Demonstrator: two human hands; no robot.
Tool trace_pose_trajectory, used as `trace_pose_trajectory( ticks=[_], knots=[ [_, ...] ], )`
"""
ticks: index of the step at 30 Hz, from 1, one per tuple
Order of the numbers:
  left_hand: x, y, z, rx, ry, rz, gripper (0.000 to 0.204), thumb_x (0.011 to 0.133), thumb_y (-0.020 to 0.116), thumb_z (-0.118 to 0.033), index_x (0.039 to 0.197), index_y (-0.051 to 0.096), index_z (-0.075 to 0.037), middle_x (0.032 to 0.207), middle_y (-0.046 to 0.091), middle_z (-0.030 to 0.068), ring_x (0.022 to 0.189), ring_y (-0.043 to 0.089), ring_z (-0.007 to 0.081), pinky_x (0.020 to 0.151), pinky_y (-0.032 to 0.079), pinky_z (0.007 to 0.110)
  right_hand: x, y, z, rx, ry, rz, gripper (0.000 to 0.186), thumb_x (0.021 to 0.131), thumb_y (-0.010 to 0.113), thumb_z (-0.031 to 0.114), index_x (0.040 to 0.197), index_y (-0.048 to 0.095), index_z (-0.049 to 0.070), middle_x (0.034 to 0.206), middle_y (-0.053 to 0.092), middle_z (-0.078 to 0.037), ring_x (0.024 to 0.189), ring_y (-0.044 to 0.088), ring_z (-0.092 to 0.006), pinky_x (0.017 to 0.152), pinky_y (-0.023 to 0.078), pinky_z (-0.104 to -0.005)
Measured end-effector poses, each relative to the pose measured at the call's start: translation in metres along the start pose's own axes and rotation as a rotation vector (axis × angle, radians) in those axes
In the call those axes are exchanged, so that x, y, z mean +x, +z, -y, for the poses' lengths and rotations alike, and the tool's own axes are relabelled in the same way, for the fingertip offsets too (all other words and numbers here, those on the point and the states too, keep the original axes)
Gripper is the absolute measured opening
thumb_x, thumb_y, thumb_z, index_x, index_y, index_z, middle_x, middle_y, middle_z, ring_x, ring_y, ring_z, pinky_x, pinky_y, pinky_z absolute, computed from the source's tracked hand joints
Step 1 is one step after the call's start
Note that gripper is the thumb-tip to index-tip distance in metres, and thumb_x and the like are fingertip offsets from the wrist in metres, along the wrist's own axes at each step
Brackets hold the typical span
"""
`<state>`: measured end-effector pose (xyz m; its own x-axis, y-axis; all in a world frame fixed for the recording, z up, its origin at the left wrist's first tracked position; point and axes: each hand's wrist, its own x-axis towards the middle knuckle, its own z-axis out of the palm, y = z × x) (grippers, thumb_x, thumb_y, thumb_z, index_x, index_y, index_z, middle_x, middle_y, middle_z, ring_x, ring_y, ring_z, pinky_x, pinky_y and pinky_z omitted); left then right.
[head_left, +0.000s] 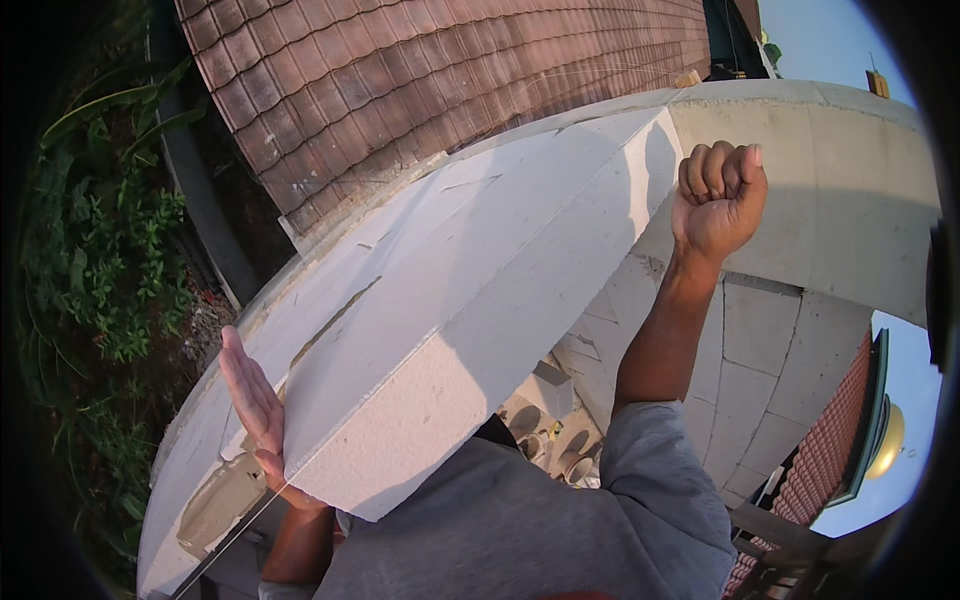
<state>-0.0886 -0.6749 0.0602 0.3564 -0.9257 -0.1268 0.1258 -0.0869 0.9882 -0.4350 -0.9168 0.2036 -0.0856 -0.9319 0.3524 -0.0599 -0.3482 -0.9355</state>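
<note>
Rooftop wall top, tiled roof [450, 70] behind. Left hand [255, 410] open flat, fingers straight, palm pressed against near-left edge of white block [470, 290], gripping nothing. Right hand [718, 198] curled into fist, empty, raised just right of block's far end. Block lies on wall course [200, 470]; long axis runs away toward upper right. Left hand nearer, touching.

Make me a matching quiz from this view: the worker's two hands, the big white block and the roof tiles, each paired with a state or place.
Things:
1. left hand
2. right hand
3. white block
4. roof tiles

States or places:
A. clenched in a fist, raised
B. reddish-brown, beyond the wall
C. open palm flat against the block's near end
D. lying along the wall top

Pairs: 1-C, 2-A, 3-D, 4-B
</note>
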Motion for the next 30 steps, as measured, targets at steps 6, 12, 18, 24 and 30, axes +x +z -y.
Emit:
trace_pose_trajectory(
  ticks=[6, 12, 18, 24, 30],
  knots=[
    [0.001, -0.007, 0.011, -0.046, -0.023, 0.026, 0.117, 0.09, 0.032, -0.087, 0.166, 0.005, -0.003, 0.173, 0.005, 0.023, 0.161, -0.002, 0.0333, 0.129, -0.005, 0.047, 0.011, -0.022, -0.051, -0.097, 0.322, -0.122, 0.047, 0.108, 0.051, 0.028, 0.067, 0.031, 0.016, 0.06, 0.027, 0.003, 0.051, 0.023, -0.0084, 0.046, 0.02, -0.0273],
    [0.0, -0.01, 0.016, -0.074, 0.012, 0.028, 0.117, 0.089, 0.033, -0.087, 0.166, 0.005, -0.004, 0.173, 0.004, 0.0228, 0.161, -0.001, 0.0335, 0.129, -0.002, 0.049, 0.007, -0.02, -0.056, -0.067, 0.301, -0.103, 0.044, 0.106, 0.055, 0.028, 0.069, 0.035, 0.015, 0.062, 0.031, 0.003, 0.053, 0.028, -0.0076, 0.048, 0.023, -0.0259],
    [0.0, -0.012, 0.028, -0.174, 0.134, 0.066, 0.118, 0.089, 0.034, -0.088, 0.166, 0.004, -0.004, 0.172, 0.003, 0.0227, 0.161, -0.001, 0.0343, 0.128, 0.003, 0.052, 0.005, -0.022, -0.055, -0.142, 0.277, -0.108, 0.039, 0.105, 0.056, 0.028, 0.073, 0.039, 0.014, 0.064, 0.032, 0.003, 0.054, 0.028, -0.0078, 0.049, 0.023, -0.0266],
    [0.0, -0.01, 0.038, -0.248, 0.22, 0.086, 0.119, 0.089, 0.036, -0.088, 0.166, 0.003, -0.004, 0.172, 0.002, 0.0226, 0.161, -0.001, 0.0351, 0.128, 0.008, 0.055, 0.005, -0.025, -0.057, -0.155, 0.265, -0.104, 0.04, 0.105, 0.056, 0.028, 0.071, 0.039, 0.014, 0.062, 0.031, 0.003, 0.054, 0.028, -0.0083, 0.049, 0.021, -0.0272],
    [0.0, -0.005, 0.033, -0.447, 0.27, 0.106, 0.116, 0.091, 0.039, -0.083, 0.166, 0.003, -0.003, 0.173, 0.001, 0.0219, 0.16, 0.0, 0.0347, 0.127, 0.013, 0.055, -0.007, 0.001, -0.033, -0.11, 0.238, -0.135, 0.046, 0.106, 0.054, 0.028, 0.066, 0.032, 0.016, 0.061, 0.029, 0.003, 0.053, 0.026, -0.009, 0.05, 0.021, -0.0273]
  ],
)
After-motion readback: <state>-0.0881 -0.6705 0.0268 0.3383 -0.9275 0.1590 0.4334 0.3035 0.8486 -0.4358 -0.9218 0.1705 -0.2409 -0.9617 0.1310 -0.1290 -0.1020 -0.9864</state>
